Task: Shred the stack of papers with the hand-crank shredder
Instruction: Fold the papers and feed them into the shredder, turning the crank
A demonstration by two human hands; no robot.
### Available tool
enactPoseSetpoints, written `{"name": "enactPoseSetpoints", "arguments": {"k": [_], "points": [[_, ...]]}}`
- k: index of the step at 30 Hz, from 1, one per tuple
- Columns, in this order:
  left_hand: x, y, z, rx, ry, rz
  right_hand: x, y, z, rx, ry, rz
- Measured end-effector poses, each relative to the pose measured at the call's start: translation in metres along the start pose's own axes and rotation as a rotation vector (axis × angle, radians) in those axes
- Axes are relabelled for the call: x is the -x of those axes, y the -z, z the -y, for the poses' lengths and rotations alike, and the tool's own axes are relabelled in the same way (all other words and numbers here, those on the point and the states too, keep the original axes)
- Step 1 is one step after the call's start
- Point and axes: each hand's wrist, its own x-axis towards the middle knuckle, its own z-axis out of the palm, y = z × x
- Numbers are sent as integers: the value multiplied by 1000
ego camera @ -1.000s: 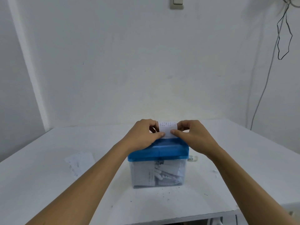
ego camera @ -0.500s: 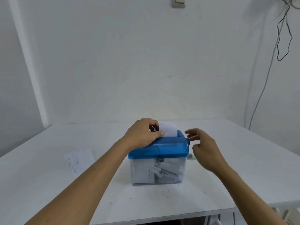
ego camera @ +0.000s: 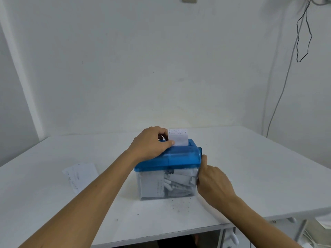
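Fingers and thumb of the left hand point(ego camera: 152, 144) pinch the left edge of a small white printed paper slip point(ego camera: 179, 139), which stands upright in the slot of the hand-crank shredder with its translucent blue plastic lid point(ego camera: 179, 158). The palm rests on that lid. Below the palm, the shredder's clear plastic bin point(ego camera: 152, 187) holds white paper pieces. The right hand point(ego camera: 213, 183) sits against the shredder's right side with its thumb raised. Its fingers are hidden, so its grip cannot be told. Left of the left forearm, white printed sheets point(ego camera: 79, 173) lie on the white table point(ego camera: 259, 167).
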Motion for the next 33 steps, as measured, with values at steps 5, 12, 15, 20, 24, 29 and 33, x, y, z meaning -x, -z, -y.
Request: {"name": "enactPoseSetpoints", "arguments": {"k": [5,12,15,20,24,29,33], "points": [[0,0,0,-20,8,10,4,16,6,176,-29,68],[2,-1,-4,-94,43,38,3,41,17,275,-49,182],[6,-2,-8,-181,70,76,-2,68,25,320,-62,311],[5,0,-8,-318,126,147,-41,113,37,339,-71,746],[5,0,-8,-288,132,161,-93,147,36,187,-165,1181],[4,1,-9,-241,126,149,-125,170,25,17,-168,1111],[4,-1,-6,-244,113,134,-137,153,-1,-234,-140,698]]}}
